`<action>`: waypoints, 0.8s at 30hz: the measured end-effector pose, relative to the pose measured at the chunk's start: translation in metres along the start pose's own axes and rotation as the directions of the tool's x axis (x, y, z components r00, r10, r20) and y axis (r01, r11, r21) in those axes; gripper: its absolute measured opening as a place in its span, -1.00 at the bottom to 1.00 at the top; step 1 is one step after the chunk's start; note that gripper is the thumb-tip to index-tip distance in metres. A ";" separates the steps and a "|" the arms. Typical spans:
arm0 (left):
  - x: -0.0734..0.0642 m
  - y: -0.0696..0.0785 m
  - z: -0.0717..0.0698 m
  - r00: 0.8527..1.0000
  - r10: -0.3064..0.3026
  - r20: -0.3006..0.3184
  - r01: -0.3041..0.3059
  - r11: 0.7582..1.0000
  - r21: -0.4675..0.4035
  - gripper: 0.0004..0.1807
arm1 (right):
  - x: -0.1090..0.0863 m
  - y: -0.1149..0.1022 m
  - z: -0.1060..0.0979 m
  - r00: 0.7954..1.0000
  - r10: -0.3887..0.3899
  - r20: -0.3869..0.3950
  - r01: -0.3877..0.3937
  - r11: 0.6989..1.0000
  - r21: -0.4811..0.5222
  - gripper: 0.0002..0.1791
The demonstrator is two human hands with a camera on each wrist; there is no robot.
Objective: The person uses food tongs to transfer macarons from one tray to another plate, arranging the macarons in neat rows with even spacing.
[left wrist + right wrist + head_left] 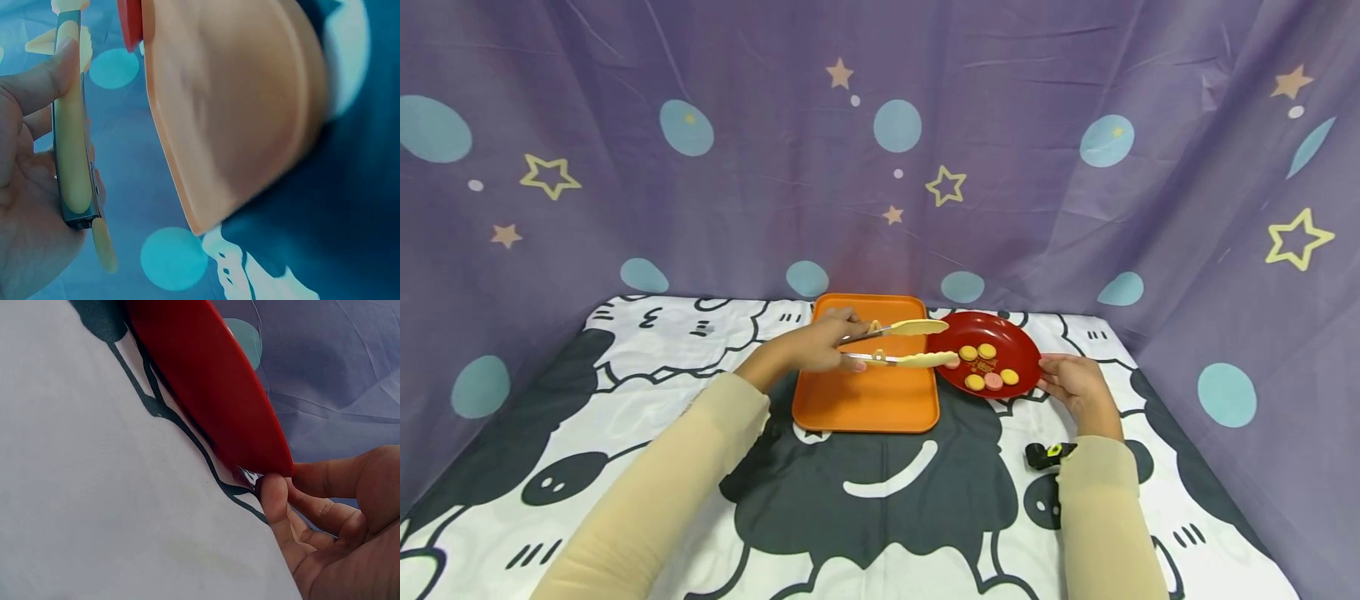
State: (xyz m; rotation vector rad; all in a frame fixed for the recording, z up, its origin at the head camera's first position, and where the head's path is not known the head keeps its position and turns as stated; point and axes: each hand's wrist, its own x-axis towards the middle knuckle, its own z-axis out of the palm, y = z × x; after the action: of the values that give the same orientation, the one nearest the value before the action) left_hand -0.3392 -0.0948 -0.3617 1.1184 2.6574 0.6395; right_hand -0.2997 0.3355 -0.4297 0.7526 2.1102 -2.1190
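My left hand [822, 340] grips a pair of metal tongs [917, 360] with cream-yellow ends, held above an orange tray [865, 400]. The tongs' two arms are spread, and their tips reach the left rim of a red plate [955, 329]. On the plate lie several round yellow cookies [1009, 377] and a pink cookie [993, 381]; another pink piece [952, 362] shows partly behind the lower tip. My right hand [1071, 383] pinches the plate's right rim between thumb and fingers. In the right wrist view, the red plate [212, 381] looks slightly raised at that edge.
A small black object with a yellow mark [1049, 454] lies beside the right sleeve. The table is covered by a black-and-white cartoon cloth [887, 525]. A purple curtain [775, 208] with stars and dots hangs behind.
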 end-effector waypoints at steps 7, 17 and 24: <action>-0.017 -0.016 0.000 0.996 -0.043 -0.084 0.045 0.999 0.027 -0.12 | 0.000 -0.001 0.000 1.000 0.010 -0.002 -0.010 1.000 0.008 -0.59; -0.046 -0.038 -0.006 0.976 -0.129 -0.174 0.129 0.992 -0.013 0.00 | 0.001 0.002 -0.002 1.000 0.000 0.007 0.000 1.000 0.008 -0.55; -0.065 -0.058 -0.005 0.929 -0.254 -0.268 0.248 0.967 -0.059 0.02 | 0.002 0.001 -0.001 1.000 -0.001 0.003 0.001 1.000 0.003 -0.51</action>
State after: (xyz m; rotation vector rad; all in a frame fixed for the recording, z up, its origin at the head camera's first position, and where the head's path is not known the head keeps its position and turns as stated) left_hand -0.3321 -0.1791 -0.3828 0.7062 2.9459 0.8245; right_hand -0.3006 0.3369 -0.4315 0.7479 2.1067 -2.1232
